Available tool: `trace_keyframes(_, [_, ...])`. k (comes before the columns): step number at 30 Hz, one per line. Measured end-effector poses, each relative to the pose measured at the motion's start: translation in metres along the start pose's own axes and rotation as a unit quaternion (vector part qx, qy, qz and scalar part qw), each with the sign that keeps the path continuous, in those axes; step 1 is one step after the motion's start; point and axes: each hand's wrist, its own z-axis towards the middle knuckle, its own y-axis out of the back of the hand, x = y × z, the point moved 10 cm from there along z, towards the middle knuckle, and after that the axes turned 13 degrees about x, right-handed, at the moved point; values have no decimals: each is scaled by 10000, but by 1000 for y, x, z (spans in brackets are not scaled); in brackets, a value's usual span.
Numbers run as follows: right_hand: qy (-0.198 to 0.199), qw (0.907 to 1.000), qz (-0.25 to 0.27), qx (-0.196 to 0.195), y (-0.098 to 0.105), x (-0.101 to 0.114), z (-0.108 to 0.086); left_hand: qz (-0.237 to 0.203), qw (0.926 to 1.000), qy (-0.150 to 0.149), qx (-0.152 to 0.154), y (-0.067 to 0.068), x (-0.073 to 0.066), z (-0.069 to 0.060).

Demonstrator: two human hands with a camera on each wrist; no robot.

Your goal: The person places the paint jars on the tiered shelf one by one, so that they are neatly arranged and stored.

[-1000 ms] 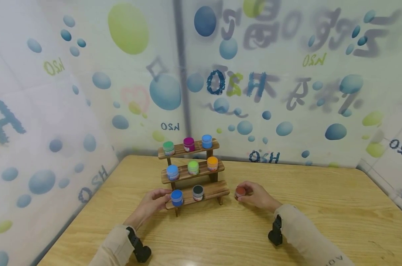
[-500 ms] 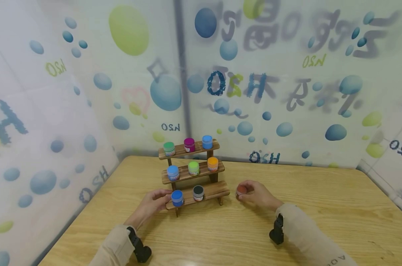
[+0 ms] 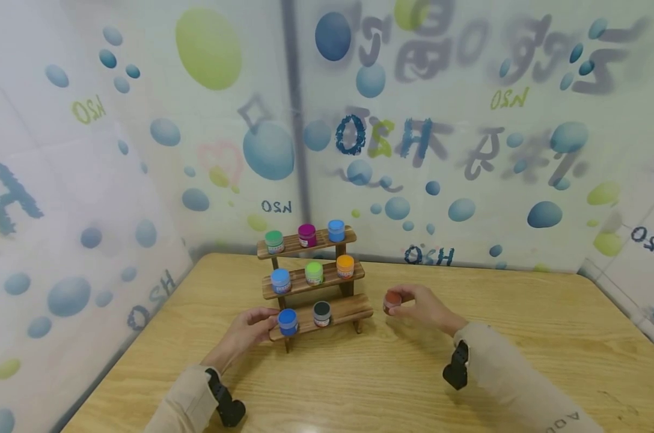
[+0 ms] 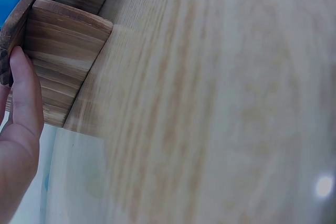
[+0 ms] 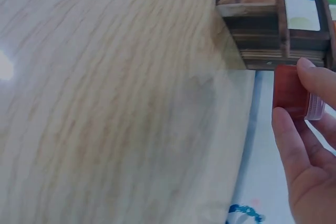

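My right hand [image 3: 427,308] pinches a small reddish-brown paint jar [image 3: 392,302] between thumb and fingers, to the right of a three-step wooden display rack [image 3: 351,307]. In the right wrist view the jar [image 5: 291,93] shows its clear ribbed lid, apart from the rack. At the other side, my left hand [image 3: 247,332] grips the left end of the lowest step, beside a dark blue jar [image 3: 288,323]. The left wrist view shows the thumb against the step's edge; the other fingers are mostly hidden. A black-lidded jar [image 3: 322,314] stands mid-step, with bare wood right of it.
The middle step bears a light blue jar [image 3: 281,281], a lime green jar [image 3: 314,273] and an orange jar [image 3: 345,266]. On top stand green [image 3: 275,242], purple [image 3: 307,236] and blue [image 3: 336,230] jars. Behind the wooden table [image 3: 500,313] hangs a printed curtain [image 3: 462,150].
My right hand has risen slightly with the reddish-brown jar and shifted a little away from me. The left hand and the rack stay where they were.
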Motion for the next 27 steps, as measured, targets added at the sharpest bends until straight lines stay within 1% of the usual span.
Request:
trace_keyframes(4, [228, 9996, -153, 75, 2, 14, 1, -32, 10000, 25, -7, 0, 0, 0])
trace_keyframes(9, [362, 9990, -220, 174, 2, 26, 2, -6, 10000, 18, -27, 0, 0, -1])
trace_keyframes(13, [531, 9980, -187, 287, -3, 36, 5, 34, 10000, 57, -56, 1, 1, -1])
trace_keyframes(19, [793, 9959, -244, 367, -11, 47, 14, 48, 10000, 20, -33, 1, -1, 1])
trace_keyframes(27, [730, 9963, -175, 423, -24, 59, 25, 17, 10000, 17, -28, 0, 0, -1])
